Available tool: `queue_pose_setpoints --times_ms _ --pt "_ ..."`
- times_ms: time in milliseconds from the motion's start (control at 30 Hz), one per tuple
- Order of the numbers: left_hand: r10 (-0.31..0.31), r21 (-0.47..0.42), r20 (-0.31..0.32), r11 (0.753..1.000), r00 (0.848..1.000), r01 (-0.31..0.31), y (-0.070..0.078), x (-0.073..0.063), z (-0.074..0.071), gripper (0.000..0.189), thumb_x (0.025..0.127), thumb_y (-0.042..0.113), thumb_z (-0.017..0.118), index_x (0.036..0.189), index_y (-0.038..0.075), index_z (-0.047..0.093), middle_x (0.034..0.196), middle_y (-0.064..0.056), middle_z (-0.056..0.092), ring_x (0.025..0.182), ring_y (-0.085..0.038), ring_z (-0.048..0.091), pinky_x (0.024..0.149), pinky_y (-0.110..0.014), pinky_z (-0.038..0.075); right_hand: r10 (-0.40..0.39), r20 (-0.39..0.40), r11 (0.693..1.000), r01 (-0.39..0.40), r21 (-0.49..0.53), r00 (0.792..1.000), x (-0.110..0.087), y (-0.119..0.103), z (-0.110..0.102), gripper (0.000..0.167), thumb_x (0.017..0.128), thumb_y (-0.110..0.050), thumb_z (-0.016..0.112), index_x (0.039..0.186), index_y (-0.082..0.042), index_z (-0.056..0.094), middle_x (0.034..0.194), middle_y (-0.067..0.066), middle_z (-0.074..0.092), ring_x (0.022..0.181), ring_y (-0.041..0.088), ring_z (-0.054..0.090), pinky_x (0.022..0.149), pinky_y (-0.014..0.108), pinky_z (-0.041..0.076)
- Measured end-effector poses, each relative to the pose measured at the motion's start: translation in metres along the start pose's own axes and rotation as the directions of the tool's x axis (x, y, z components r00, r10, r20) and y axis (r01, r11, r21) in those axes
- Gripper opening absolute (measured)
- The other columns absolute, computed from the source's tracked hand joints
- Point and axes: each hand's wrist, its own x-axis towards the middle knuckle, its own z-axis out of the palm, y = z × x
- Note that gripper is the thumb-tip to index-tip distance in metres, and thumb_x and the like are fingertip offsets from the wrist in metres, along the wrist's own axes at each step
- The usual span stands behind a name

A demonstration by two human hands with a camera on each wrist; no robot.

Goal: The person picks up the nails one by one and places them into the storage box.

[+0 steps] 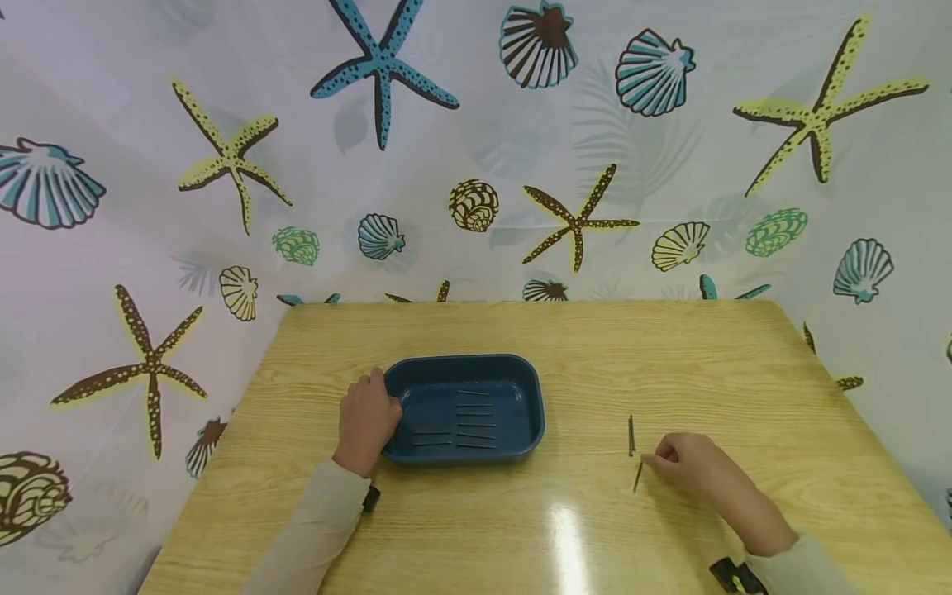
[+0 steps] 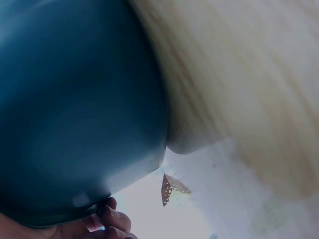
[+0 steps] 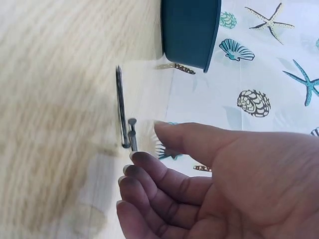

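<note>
My left hand (image 1: 367, 420) grips the left end of a dark blue tray (image 1: 541, 413). Its fingertips (image 2: 119, 221) curl over the rim in the left wrist view. Several nails (image 1: 476, 426) lie inside the tray in two groups. Right of the tray, my right hand (image 1: 692, 464) is low over the table, fingertips beside a loose nail (image 1: 637, 477). A gap shows between thumb and forefinger in the right wrist view, with that nail (image 3: 121, 104) lying outside it. Just beyond, two more nails (image 1: 631, 435) lie close together.
The wooden table (image 1: 669, 355) carries the tray and nails. A white cloth (image 1: 476, 107) printed with starfish and shells hangs behind the table and along its sides. Light glares off the table's front (image 1: 567, 545).
</note>
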Motion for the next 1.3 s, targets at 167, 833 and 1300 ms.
queue_pose_setpoints --times_ms 167,833,1300 --pt "-0.014 0.005 0.021 1.0 1.0 0.014 -0.001 0.001 0.0 0.025 0.083 0.008 0.05 0.105 -0.003 0.055 0.084 -0.018 0.054 0.072 -0.035 0.053 0.063 -0.048 0.043 0.019 0.005 1.0 -0.019 0.017 1.0 -0.003 -0.006 0.009 0.023 0.087 -0.029 0.063 0.081 -0.007 0.065 0.075 -0.002 0.059 0.067 0.012 0.052 0.061 0.033 0.045" --pt "-0.003 0.008 0.028 1.0 1.0 0.003 0.0 0.0 -0.003 0.027 0.083 0.007 0.051 0.108 -0.004 0.055 0.082 -0.017 0.054 0.071 -0.034 0.052 0.061 -0.048 0.043 0.058 0.005 0.998 -0.058 0.002 0.998 0.0 -0.007 0.014 0.011 0.085 -0.014 0.063 0.087 -0.003 0.063 0.079 0.002 0.06 0.069 0.014 0.054 0.062 0.034 0.046" --pt "-0.016 0.025 0.044 1.0 0.999 0.015 -0.001 0.001 -0.002 0.029 0.084 0.01 0.053 0.11 -0.003 0.054 0.086 -0.017 0.055 0.074 -0.034 0.052 0.064 -0.048 0.044 0.074 0.003 0.997 -0.074 -0.026 0.997 0.0 -0.008 0.016 0.016 0.084 -0.016 0.062 0.089 -0.001 0.064 0.086 0.005 0.063 0.07 0.015 0.055 0.063 0.036 0.047"
